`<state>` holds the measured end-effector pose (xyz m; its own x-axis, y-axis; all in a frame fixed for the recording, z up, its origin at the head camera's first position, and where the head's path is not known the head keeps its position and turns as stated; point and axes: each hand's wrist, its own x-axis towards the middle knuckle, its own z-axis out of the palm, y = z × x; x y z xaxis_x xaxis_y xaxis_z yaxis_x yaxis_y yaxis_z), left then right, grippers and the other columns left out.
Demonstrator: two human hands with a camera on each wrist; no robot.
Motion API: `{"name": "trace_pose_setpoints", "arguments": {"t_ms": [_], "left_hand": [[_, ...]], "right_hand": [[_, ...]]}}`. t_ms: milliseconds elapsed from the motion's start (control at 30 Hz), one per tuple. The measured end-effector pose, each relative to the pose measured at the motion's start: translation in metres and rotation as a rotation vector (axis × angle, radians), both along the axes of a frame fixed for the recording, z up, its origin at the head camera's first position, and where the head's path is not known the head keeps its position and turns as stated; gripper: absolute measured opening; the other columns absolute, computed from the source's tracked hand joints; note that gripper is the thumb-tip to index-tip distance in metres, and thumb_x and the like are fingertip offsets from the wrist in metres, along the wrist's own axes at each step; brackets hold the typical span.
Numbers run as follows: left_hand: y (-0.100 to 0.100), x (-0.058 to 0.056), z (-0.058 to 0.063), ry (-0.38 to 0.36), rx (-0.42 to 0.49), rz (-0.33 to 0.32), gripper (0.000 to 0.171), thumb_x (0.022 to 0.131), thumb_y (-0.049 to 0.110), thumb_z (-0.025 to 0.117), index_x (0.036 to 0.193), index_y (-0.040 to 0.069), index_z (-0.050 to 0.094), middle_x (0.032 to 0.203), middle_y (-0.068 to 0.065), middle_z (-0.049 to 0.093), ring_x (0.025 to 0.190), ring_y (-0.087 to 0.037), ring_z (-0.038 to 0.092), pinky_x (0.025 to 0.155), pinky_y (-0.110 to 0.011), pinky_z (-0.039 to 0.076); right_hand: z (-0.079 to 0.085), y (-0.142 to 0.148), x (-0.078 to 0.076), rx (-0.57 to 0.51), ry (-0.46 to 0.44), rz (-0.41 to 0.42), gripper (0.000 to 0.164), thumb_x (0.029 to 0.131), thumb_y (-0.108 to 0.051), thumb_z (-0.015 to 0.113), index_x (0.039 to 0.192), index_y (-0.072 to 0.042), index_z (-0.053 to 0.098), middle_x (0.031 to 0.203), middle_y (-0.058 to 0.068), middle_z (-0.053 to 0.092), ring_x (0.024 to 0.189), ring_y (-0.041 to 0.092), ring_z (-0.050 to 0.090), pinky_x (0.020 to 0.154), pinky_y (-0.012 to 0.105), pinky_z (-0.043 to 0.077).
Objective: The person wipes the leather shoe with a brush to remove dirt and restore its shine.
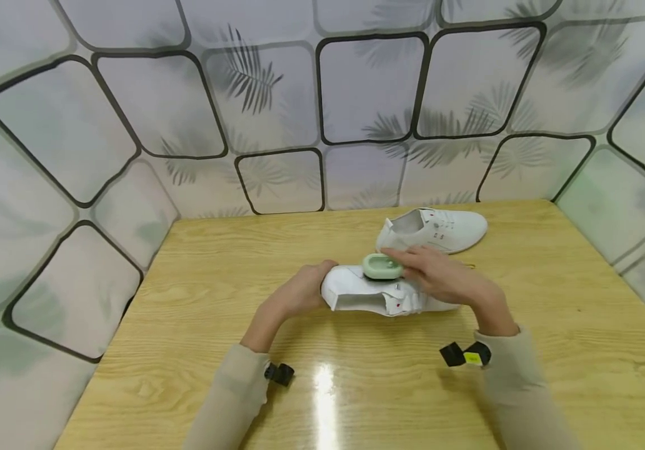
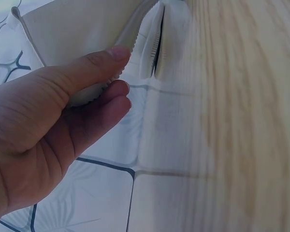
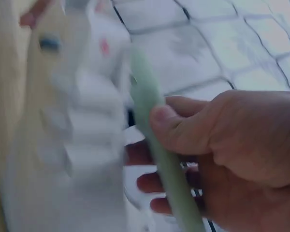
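"Left hand [image 1: 302, 290] and right hand [image 1: 440, 275] are both busy, I see?"

"Yes. The left grips the heel end of a white shoe [image 1: 350, 280], thumb to one side, fingers to the other. The right grasps a green oval tool [image 1: 382, 266], a brush by the look of it, thumb and fingers round its body."

"Where does the shoe sit?"

"Between the two, over the table [image 1: 215, 269], tipped so its opening faces the person. The tool is up against its side. Whether the shoe touches the wood, I can't tell."

"How far along is it, then?"

"Midway through this shoe, I'd guess, if it's a brushing job. I can't make out a cleaned part from an uncleaned one. The second shoe [image 1: 454, 231] stands upright just beyond, with no hand holding it; done or waiting, nothing shows which."

"Any brand on them?"

"None I can read. There's a small red mark [image 1: 398, 305] near the front of the opening, too tiny to make out. A yellow patch [image 1: 472, 358] on the right wrist's black device may be a label, but it's illegible from here."
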<state>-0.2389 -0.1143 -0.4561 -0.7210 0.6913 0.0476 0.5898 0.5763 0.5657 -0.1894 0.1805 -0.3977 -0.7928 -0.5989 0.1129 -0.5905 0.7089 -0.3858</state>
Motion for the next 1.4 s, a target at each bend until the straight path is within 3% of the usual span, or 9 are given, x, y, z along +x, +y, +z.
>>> {"name": "trace_pose_setpoints", "arguments": {"t_ms": [167, 300, 600, 733, 867, 967, 1067, 1233, 1400], "left_hand": [[0.002, 0.001, 0.002, 0.003, -0.005, 0.010, 0.064, 0.081, 0.008, 0.083, 0.136, 0.005, 0.049, 0.124, -0.012, 0.064, 0.114, -0.026, 0.062, 0.095, -0.040, 0.050], [0.003, 0.001, 0.003, 0.007, -0.012, 0.006, 0.062, 0.082, 0.008, 0.082, 0.134, 0.004, 0.049, 0.123, -0.013, 0.064, 0.113, -0.026, 0.063, 0.095, -0.040, 0.050], [0.002, 0.000, 0.000, 0.021, -0.042, 0.022, 0.065, 0.079, 0.007, 0.084, 0.133, 0.002, 0.050, 0.122, -0.014, 0.064, 0.112, -0.027, 0.062, 0.095, -0.042, 0.050], [0.003, -0.002, -0.004, 0.020, -0.033, 0.001, 0.064, 0.077, 0.012, 0.087, 0.130, 0.005, 0.052, 0.119, -0.011, 0.065, 0.109, -0.026, 0.063, 0.094, -0.041, 0.050], [0.002, -0.005, -0.005, 0.013, -0.035, -0.003, 0.064, 0.077, 0.017, 0.087, 0.131, 0.008, 0.054, 0.119, -0.008, 0.066, 0.109, -0.024, 0.063, 0.095, -0.040, 0.049], [-0.001, -0.007, -0.006, 0.015, -0.054, 0.003, 0.062, 0.077, 0.020, 0.087, 0.130, 0.008, 0.055, 0.117, -0.006, 0.067, 0.106, -0.021, 0.063, 0.093, -0.039, 0.050], [-0.003, -0.006, -0.008, 0.004, -0.067, 0.000, 0.056, 0.075, 0.023, 0.088, 0.122, 0.008, 0.060, 0.110, -0.003, 0.068, 0.099, -0.019, 0.064, 0.089, -0.037, 0.051], [-0.007, -0.005, -0.009, -0.054, -0.118, 0.015, 0.051, 0.073, 0.035, 0.088, 0.113, 0.009, 0.067, 0.102, 0.001, 0.065, 0.091, -0.014, 0.059, 0.082, -0.033, 0.050], [-0.010, -0.005, -0.009, -0.077, -0.176, 0.044, 0.057, 0.072, 0.040, 0.088, 0.115, 0.008, 0.068, 0.102, -0.001, 0.057, 0.087, -0.014, 0.054, 0.080, -0.033, 0.049]], "right_hand": [[0.002, 0.058, 0.007, -0.052, -0.159, -0.050, 0.050, 0.104, -0.009, 0.050, 0.152, -0.005, 0.037, 0.147, 0.020, 0.048, 0.133, 0.038, 0.046, 0.105, 0.056, 0.037], [0.003, 0.086, 0.018, -0.036, -0.232, -0.122, 0.050, 0.105, -0.012, 0.049, 0.153, -0.007, 0.037, 0.150, 0.019, 0.045, 0.132, 0.038, 0.047, 0.102, 0.056, 0.040], [-0.005, 0.046, 0.004, -0.089, -0.176, -0.076, 0.050, 0.105, -0.012, 0.049, 0.153, -0.005, 0.036, 0.153, 0.021, 0.040, 0.140, 0.042, 0.035, 0.111, 0.058, 0.030], [-0.005, 0.079, 0.013, -0.080, -0.227, -0.124, 0.049, 0.105, -0.011, 0.049, 0.152, -0.004, 0.037, 0.151, 0.022, 0.042, 0.136, 0.041, 0.041, 0.106, 0.057, 0.036], [-0.006, 0.110, 0.022, -0.065, -0.264, -0.161, 0.048, 0.104, -0.012, 0.051, 0.150, -0.002, 0.041, 0.146, 0.020, 0.049, 0.126, 0.035, 0.052, 0.098, 0.042, 0.047], [-0.010, 0.106, 0.018, -0.076, -0.260, -0.148, 0.047, 0.104, -0.015, 0.051, 0.150, -0.004, 0.042, 0.144, 0.018, 0.052, 0.125, 0.032, 0.053, 0.097, 0.040, 0.047], [-0.014, 0.094, 0.010, -0.094, -0.293, -0.134, 0.050, 0.106, -0.021, 0.049, 0.152, -0.007, 0.038, 0.139, 0.018, 0.055, 0.120, 0.030, 0.055, 0.096, 0.047, 0.045], [-0.016, 0.095, 0.013, -0.015, -0.367, -0.226, 0.050, 0.104, -0.007, 0.048, 0.149, 0.009, 0.034, 0.119, 0.020, 0.059, 0.095, 0.028, 0.055, 0.081, 0.044, 0.045], [-0.016, 0.103, 0.022, 0.041, -0.381, -0.277, 0.050, 0.104, -0.006, 0.045, 0.146, 0.016, 0.029, 0.119, 0.028, 0.058, 0.094, 0.030, 0.055, 0.078, 0.043, 0.045]]}}
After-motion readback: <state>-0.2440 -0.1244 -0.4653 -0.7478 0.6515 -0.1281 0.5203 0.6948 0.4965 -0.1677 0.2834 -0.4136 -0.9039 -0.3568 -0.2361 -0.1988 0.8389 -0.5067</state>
